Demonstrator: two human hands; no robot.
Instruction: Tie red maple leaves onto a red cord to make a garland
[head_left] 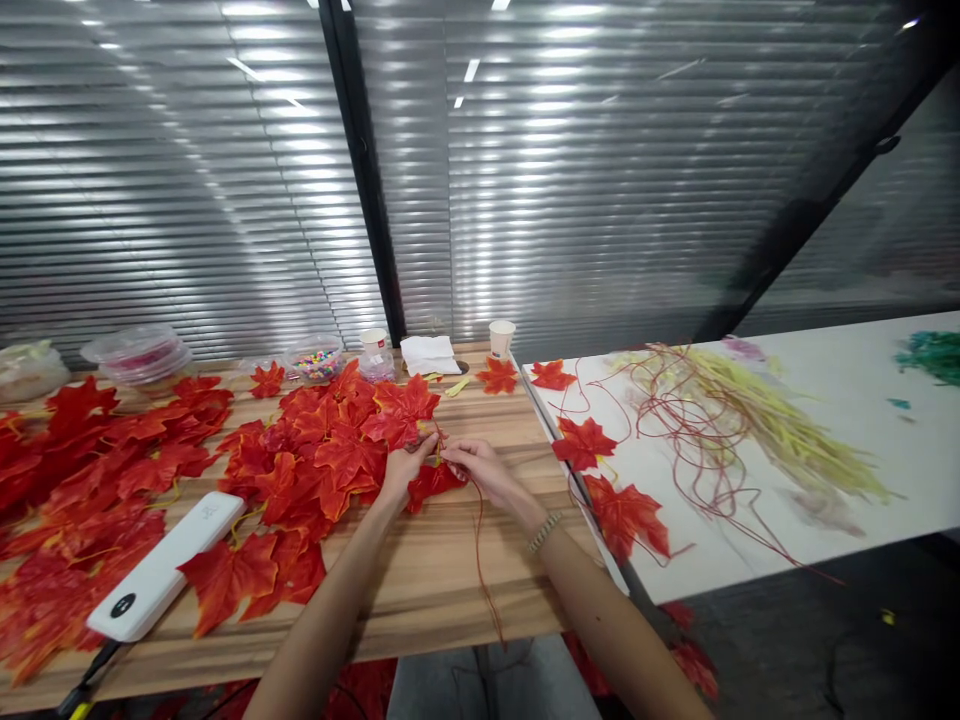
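Observation:
Both my hands meet over the wooden table (450, 570) at the edge of a pile of red artificial maple leaves (330, 450). My left hand (405, 465) pinches a red leaf (431, 482) by its base. My right hand (476, 465) is closed in a pinch at the same spot, on a thin red wire stem (484, 560) that trails down past the table's front edge. A beaded bracelet (544, 532) sits on my right wrist.
More red leaves (75, 480) cover the table's left. A white power bank (165, 565) lies front left. Bead containers (315, 362), two paper cups (501, 338) and a tissue (429, 354) stand at the back. The white table (825, 500) at right holds loose leaves, red wires and yellow stems (750, 420).

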